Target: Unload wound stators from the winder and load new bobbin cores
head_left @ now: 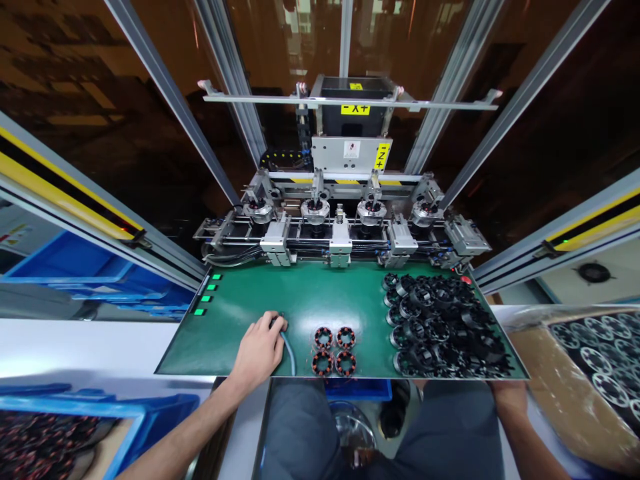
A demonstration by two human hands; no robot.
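My right grip (509, 396) is down by the desk's (200, 347) near right corner, can't tell if it's apart or together. One blue-grey tube (289, 352) runs lengthwise from the near edge, pointing away, fingers of my left grip (260, 345) curled tight on its far end. Four orange-black rings (323, 363) sit right of it; four clamp heads (315, 211) behind.

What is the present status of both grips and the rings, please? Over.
Left grip curled, touching grey cable. Right grip mostly hidden at edge of green tabletop. Four wound rings grouped, uncovered.
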